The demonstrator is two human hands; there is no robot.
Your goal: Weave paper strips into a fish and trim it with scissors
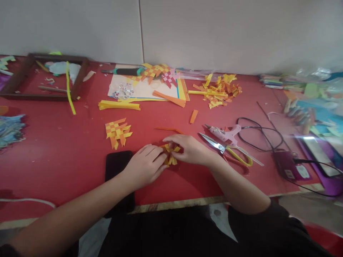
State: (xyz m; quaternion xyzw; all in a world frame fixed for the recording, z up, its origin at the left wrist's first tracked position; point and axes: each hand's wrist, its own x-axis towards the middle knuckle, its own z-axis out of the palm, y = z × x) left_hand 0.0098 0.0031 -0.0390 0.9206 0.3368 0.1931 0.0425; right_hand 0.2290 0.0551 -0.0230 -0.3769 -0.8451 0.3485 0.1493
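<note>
Low over the red table, both hands hold a small woven paper piece (172,159) of orange and yellow strips. My left hand (146,163) closes on its left side, fingers bent together. From the right and above, my right hand (189,149) grips it between thumb and fingers. Parts of the piece are hidden under the fingers. Up and to the left lies a woven paper fish (118,132) in the same colours. A thin orange paper strip (170,129) rests just beyond the hands. A black phone (118,164) lies partly beneath my left forearm.
Scissors (221,147) and a pink glue gun (225,134) with a black cord lie to the right. Behind are yellow strips (119,105), a pile of paper scraps (222,91) and a dark-handled tool (128,71). A wooden frame (43,96) stands at left; a purple box (289,166) at right.
</note>
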